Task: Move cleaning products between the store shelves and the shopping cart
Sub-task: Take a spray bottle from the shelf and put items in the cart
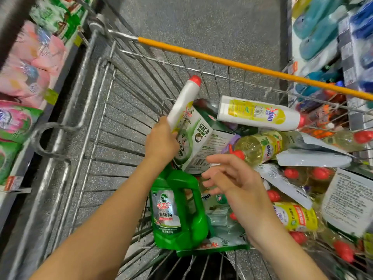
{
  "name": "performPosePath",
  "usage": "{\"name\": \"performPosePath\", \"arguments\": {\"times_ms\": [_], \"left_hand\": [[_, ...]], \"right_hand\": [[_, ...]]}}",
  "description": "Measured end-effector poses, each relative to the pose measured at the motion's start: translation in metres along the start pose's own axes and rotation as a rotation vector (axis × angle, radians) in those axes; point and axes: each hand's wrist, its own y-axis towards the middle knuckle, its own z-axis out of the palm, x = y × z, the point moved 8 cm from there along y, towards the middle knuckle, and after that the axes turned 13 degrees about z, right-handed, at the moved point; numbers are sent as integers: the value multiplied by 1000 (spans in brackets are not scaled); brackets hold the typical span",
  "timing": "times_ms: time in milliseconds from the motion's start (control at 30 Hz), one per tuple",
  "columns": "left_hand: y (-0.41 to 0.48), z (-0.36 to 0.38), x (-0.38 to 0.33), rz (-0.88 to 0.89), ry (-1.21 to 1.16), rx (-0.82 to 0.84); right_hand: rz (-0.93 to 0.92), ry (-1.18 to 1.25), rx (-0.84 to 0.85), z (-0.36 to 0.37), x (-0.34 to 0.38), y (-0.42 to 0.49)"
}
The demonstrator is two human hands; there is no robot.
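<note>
My left hand (161,138) grips a white bottle with a red cap (184,100), held tilted above the wire shopping cart (96,122). My right hand (232,176) hovers over the cart with its fingers spread and holds nothing. Below the hands stands a green jug with a handle (177,215). A white and green box (199,142) lies behind the held bottle. A white OMO bottle (258,116) and a yellow OMO bottle (260,146) lie on the heap in the cart's right half.
The cart's orange handle bar (232,61) runs across the far side. Shelves with pink and green bags (24,81) line the left. Shelves with blue and teal bottles (323,31) line the right. Grey floor (201,21) shows beyond the cart. Pouches and several red-capped bottles fill the cart's right side.
</note>
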Motion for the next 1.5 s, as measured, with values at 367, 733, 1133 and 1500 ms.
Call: {"name": "performPosePath", "arguments": {"times_ms": [367,733,1133,1500], "left_hand": [[-31,-34,-30,0,-567,60],[-123,-67,-127,156,-1374,453],[-188,-110,-234,572,-894,549],[-313,-113,-397,936,-1040,721]], "right_hand": [[-101,12,-28,-6,7,-4],[-237,266,77,-12,59,-56],[-373,533,-68,-73,72,-193],[-577,624,-415,-180,53,-372]]}}
